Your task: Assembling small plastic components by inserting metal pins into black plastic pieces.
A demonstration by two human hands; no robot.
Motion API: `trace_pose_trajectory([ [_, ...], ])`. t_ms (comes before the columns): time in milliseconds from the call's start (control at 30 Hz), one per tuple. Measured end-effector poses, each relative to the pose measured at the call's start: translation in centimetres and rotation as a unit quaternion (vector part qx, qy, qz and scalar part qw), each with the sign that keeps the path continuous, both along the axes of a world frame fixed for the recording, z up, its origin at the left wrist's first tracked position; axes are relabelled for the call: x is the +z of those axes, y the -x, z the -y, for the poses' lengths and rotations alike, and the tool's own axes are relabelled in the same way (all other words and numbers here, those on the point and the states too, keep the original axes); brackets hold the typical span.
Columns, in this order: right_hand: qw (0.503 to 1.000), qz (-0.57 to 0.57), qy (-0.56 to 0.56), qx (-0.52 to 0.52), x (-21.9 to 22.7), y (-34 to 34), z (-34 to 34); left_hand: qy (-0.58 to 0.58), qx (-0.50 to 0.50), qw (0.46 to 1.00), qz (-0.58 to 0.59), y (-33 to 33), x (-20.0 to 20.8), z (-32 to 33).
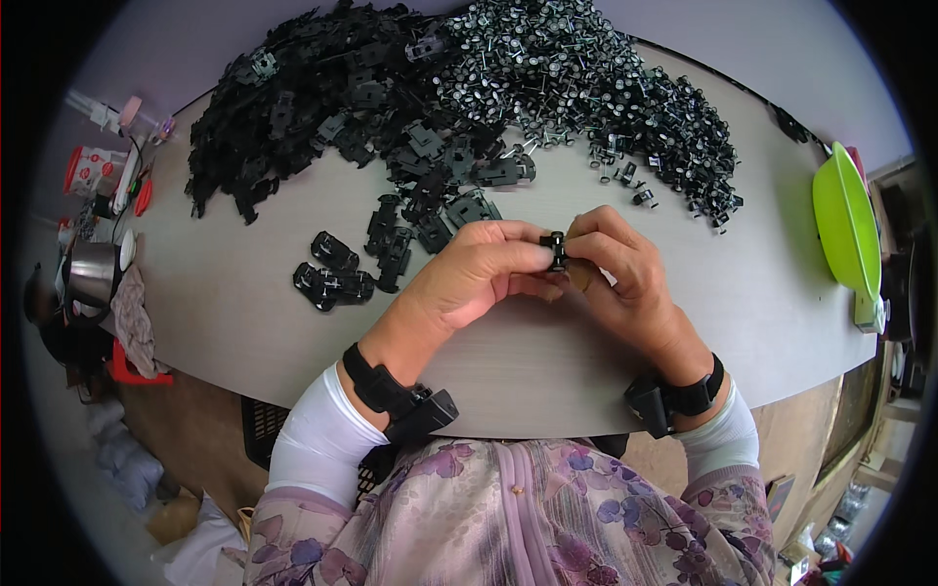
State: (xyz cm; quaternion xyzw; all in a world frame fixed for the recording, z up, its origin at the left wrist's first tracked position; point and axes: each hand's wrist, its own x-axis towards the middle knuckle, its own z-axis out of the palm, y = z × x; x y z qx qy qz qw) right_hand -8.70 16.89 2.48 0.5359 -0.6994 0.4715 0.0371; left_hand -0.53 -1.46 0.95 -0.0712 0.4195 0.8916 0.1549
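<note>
In front of my body, near the middle of the table, both hands meet at a small black toy car chassis [555, 252] with dark wheels. My left hand [479, 269] is closed round it, thumb on top; much of the piece is hidden by the fingers. From the other side my right hand [620, 269] pinches at its end with bent fingers. Left of my left hand lie several black chassis pieces [334, 251], apart from the heap. Beyond my hands, loose chassis plates [425, 142] spread out toward me.
A large heap of black chassis plates [283, 117] covers the far left. Beside it rises a heap of small wheels on metal axles [557, 68], spilling to the right. A green basin [845, 225] stands at the right edge, a metal pot [93, 273] at the left.
</note>
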Motion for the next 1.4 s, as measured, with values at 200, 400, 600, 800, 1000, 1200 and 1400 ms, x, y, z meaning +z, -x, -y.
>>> trace_pose_trajectory([
  [200, 0.999, -0.032, 0.016, -0.028, 0.6, 0.1, -0.2, -0.075, 0.010, 0.997, -0.006, 0.2, -0.7, 0.3],
  [400, 0.999, -0.035, -0.008, -0.032, 0.3, -0.4, -0.1, -0.009, 0.021, 1.000, -0.009, 0.1, -0.2, -0.5],
  [600, 0.999, 0.040, 0.004, -0.029, 0.1, -0.7, -0.1, 0.064, 0.008, 0.997, -0.044, -0.1, 0.7, -0.6],
  [800, 1.000, 0.008, -0.018, -0.004, 0.6, -0.9, -0.1, 0.065, -0.003, 0.997, -0.043, -0.1, -0.1, -0.8],
  [1000, 0.999, 0.004, -0.034, -0.009, 0.8, -1.6, 0.3, 0.112, -0.001, 0.993, -0.046, -0.7, 0.6, -1.0],
  [1200, 0.998, 0.063, -0.006, 0.006, 0.3, -1.9, 0.4, 0.098, 0.018, 0.994, -0.054, -1.7, 1.0, -0.9],
  [1400, 0.968, 0.231, -0.015, 0.097, -0.1, -2.8, 0.8, 0.276, 0.129, 0.952, -0.037, -5.2, 1.4, 1.1],
])
